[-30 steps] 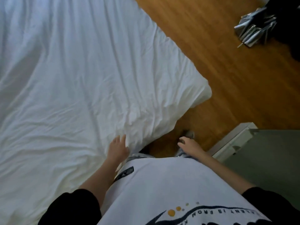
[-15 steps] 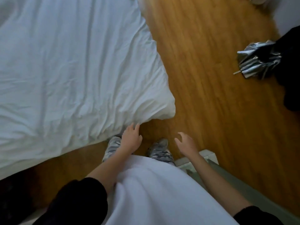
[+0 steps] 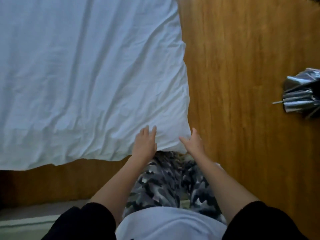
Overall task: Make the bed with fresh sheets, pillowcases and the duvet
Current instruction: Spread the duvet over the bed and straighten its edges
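1. So I'm looking down at the white, wrinkled cotton duvet [image 3: 83,75]. It's spread out flat and fills the upper left of my view, with creases fanning in toward its near right corner. That corner is puffy and hangs out over the orange-brown wooden floor [image 3: 242,84].
2. My left hand [image 3: 144,144] lies flat on top of the duvet just inside that corner, fingers straight and together, nothing clenched. It's touching the fabric, not pinching it.
3. My right hand [image 3: 194,142] is at the very tip of the corner, fingers spread and relaxed, thumb out to the left over the cloth. It's loose, not gripping; I can't tell if the palm actually touches.
4. The duvet's right edge runs away from me, up the frame, and the near edge runs off to the left, so the corner points toward my camouflage-print trousers [image 3: 166,184].
5. Far right on the floor there's a crumpled silver foil-looking thing [image 3: 301,94], well away from the bed.
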The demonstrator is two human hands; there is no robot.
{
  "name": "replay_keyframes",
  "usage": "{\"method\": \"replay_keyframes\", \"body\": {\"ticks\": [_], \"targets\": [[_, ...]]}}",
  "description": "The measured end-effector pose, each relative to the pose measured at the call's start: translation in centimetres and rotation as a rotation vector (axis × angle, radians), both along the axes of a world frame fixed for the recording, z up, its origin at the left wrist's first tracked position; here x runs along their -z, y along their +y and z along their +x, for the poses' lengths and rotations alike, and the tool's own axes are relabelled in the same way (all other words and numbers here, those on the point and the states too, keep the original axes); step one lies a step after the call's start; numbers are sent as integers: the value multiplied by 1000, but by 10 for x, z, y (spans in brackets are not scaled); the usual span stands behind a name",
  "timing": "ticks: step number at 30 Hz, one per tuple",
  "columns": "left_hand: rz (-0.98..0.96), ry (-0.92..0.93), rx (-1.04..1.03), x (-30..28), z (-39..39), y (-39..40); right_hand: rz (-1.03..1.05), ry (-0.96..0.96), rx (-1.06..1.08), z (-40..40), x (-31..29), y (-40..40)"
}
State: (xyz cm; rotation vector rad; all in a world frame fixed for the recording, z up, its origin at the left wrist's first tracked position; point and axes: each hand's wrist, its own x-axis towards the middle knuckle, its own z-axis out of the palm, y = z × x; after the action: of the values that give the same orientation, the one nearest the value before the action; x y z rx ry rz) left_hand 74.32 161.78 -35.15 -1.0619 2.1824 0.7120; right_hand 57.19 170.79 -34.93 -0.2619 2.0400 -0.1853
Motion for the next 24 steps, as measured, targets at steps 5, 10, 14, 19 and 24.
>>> {"method": "replay_keyframes", "body": {"ticks": [5, 10, 14, 19, 24], "targets": [[54, -142, 32, 56, -29, -8, -42, -94, 74, -13, 68, -40], [-114, -210, 56, 93, -62, -8, -6, 105, -154, -18, 98, -42], [-33, -170, 102, 81, -81, -8, -119, 87, -383, -34, 80, -31], [19, -133, -54, 42, -112, 43, -83, 20, -440, -79, 37, 7], [264, -325, 50, 12, -131, 74, 190, -218, -884, -135, 10, 32]]}}
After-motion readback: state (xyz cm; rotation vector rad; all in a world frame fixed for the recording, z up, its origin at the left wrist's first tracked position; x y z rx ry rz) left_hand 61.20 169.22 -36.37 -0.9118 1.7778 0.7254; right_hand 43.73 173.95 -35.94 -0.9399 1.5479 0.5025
